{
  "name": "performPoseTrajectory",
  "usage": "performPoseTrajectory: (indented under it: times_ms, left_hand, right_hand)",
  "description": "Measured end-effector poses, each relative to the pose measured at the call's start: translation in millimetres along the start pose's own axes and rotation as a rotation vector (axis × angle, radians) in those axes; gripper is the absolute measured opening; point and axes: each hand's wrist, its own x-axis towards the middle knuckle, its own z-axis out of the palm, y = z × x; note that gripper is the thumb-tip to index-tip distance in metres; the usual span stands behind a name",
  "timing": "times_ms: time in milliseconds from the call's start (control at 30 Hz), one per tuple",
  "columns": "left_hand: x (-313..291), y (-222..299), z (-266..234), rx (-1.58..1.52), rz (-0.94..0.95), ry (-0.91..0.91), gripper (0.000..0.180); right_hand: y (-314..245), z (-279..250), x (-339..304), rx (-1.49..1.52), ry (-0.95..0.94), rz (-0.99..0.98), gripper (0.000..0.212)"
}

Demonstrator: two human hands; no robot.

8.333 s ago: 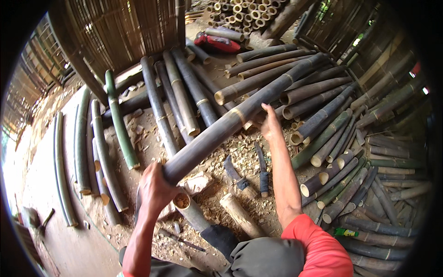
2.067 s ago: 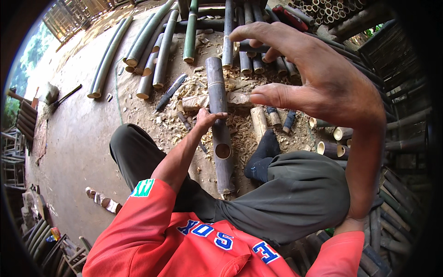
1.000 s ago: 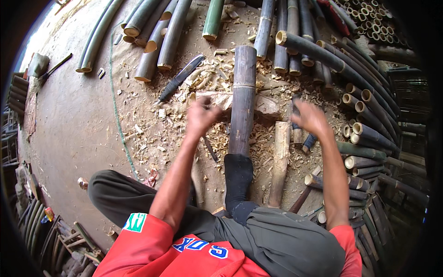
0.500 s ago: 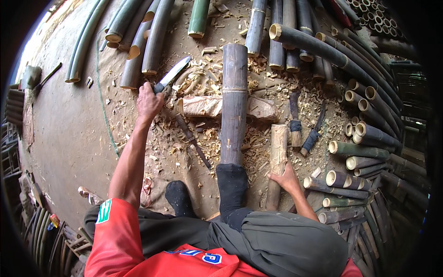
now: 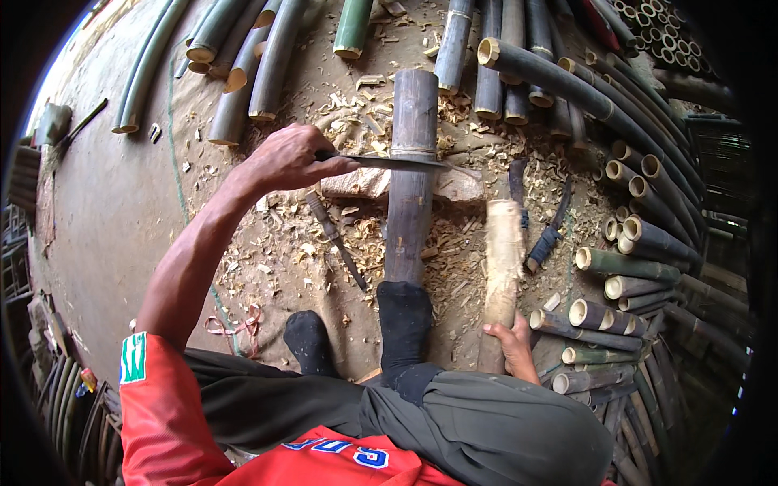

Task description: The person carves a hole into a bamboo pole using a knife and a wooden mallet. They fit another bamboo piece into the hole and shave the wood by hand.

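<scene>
My left hand [image 5: 296, 158] is closed round the handle of a knife [image 5: 385, 163]. The blade lies crosswise over a thick bamboo pole [image 5: 408, 223], just below its node ring; whether it touches cannot be told. That pole rests on a rough wooden block [image 5: 356, 186], and my black-socked foot [image 5: 403, 312] presses against its near end. Beside it on the right, my right hand [image 5: 513, 344] grips the lower part of a thick, worn wooden club [image 5: 504, 243], held upright with its pale, frayed end away from me.
Two dark-handled blades [image 5: 545, 247] lie right of the pole, and a slim chisel-like tool [image 5: 334, 235] lies left of it. Wood chips [image 5: 462, 259] litter the ground. Bamboo poles [image 5: 559, 73] stretch along the far side; cut pieces [image 5: 624, 259] are stacked at the right.
My left hand has swung the knife rightward, from pointing away beside the pole to lying across it. The club has lifted and shifted slightly right, and my right hand sits lower on it.
</scene>
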Motion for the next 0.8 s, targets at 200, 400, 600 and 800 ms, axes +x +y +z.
performPoseTrajectory:
  times_ms: [200, 400, 600, 800]
  left_hand:
    - [14.3, -8.0, 21.0, 0.099, 0.034, 0.031, 0.063]
    - [19.3, -14.7, 24.8, 0.057, 0.046, 0.047, 0.072]
    - [20.6, -12.2, 21.4, 0.077, 0.021, 0.002, 0.058]
    - [19.6, -13.6, 23.2, 0.080, 0.017, 0.017, 0.067]
  right_hand:
    - [-51.0, 2.5, -7.4, 0.178, -0.076, -0.007, 0.070]
    - [-108.0, 22.7, -3.6, 0.308, -0.199, -0.094, 0.062]
    - [-130.8, 26.7, 0.9, 0.175, -0.214, -0.141, 0.068]
    - [-135.9, 34.0, -2.3, 0.136, -0.234, -0.150, 0.071]
